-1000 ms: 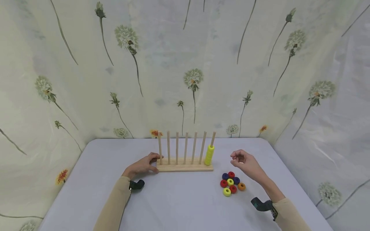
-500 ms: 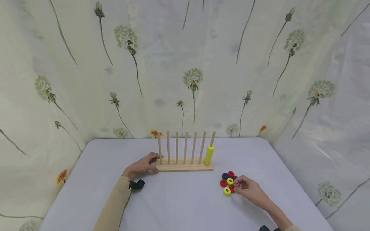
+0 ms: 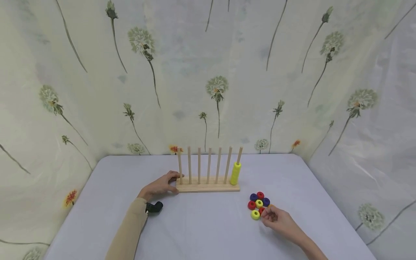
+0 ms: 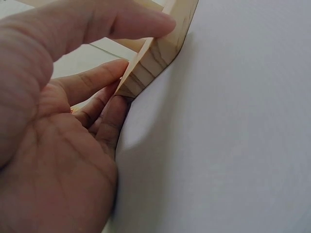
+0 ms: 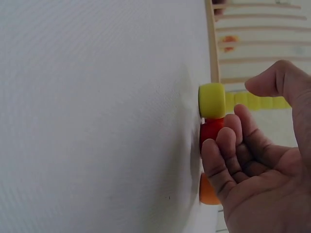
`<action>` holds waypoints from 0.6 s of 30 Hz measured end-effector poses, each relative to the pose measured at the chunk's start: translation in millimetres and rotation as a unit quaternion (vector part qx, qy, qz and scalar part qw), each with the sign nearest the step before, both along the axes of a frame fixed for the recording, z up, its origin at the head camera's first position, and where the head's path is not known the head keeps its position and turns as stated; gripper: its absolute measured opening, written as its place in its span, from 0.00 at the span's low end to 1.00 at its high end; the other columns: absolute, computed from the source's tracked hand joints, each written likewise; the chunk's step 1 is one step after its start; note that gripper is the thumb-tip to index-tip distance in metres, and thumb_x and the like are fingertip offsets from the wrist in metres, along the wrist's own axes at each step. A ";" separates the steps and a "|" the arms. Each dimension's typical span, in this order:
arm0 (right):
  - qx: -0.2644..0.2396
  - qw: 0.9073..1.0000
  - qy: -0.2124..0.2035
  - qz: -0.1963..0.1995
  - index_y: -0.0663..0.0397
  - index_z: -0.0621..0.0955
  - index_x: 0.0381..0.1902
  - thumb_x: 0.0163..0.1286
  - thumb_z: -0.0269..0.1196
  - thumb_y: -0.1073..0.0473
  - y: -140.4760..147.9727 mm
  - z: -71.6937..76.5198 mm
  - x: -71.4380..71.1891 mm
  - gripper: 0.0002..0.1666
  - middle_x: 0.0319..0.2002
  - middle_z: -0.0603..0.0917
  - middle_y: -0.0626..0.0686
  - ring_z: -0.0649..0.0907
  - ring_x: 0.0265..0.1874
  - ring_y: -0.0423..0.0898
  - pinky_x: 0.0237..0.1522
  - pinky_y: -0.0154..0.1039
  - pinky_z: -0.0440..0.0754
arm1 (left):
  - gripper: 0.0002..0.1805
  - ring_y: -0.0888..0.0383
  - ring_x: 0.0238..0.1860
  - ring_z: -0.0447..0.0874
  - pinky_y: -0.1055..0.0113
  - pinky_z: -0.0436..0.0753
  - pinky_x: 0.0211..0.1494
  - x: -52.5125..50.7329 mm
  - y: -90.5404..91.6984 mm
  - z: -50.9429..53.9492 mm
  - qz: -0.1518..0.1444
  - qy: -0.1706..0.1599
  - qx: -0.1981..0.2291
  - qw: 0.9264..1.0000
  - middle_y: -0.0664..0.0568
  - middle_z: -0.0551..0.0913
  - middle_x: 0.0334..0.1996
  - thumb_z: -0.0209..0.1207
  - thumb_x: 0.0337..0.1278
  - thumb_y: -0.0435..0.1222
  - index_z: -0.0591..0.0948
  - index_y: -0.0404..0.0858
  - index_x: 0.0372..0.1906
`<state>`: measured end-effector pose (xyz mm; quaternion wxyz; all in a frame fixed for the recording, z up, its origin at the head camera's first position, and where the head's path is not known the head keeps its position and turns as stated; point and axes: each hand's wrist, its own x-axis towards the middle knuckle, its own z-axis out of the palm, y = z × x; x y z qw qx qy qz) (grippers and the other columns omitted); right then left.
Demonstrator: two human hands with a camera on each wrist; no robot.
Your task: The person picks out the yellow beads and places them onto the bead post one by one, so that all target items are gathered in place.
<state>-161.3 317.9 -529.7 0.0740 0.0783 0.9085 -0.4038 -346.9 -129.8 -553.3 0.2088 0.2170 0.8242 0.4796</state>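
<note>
At its left end, a wooden peg rack point(image 3: 208, 188) is gripped by my left hand point(image 3: 159, 186). In the left wrist view the thumb lies along one side of the base point(image 4: 158, 60) and the fingers along the other. Yellow beads point(image 3: 235, 174) are stacked on the rightmost peg; the other pegs are bare. My right hand point(image 3: 280, 222) hovers at the near edge of a bead cluster, thumb and fingers apart, holding nothing. Nearest its fingertips are a yellow bead point(image 5: 212, 101) and a red bead point(image 5: 210, 136), partly hidden. An orange bead point(image 5: 209, 191) sits behind the fingers.
Farther back in the cluster lie red beads point(image 3: 260, 195), blue beads point(image 3: 254, 197) and another yellow bead point(image 3: 259, 203). The white tabletop point(image 3: 201, 227) ends at a floral curtain point(image 3: 182, 90) behind the rack.
My right hand has come down from beside the rack to the loose beads, then shifted slightly nearer the front yellow bead. The left hand and rack have stayed put.
</note>
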 end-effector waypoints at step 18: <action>0.025 0.999 0.040 -0.007 0.57 0.79 0.44 0.49 0.73 0.58 -4.7 -13.1 -14.6 0.24 0.36 0.80 0.49 0.78 0.35 0.41 0.35 0.30 0.80 | 0.39 0.44 0.70 0.61 0.47 0.58 0.73 1.8 0.9 1.9 -0.001 0.003 0.004 1.000 0.46 0.64 0.65 0.72 0.42 0.36 0.71 0.41 0.65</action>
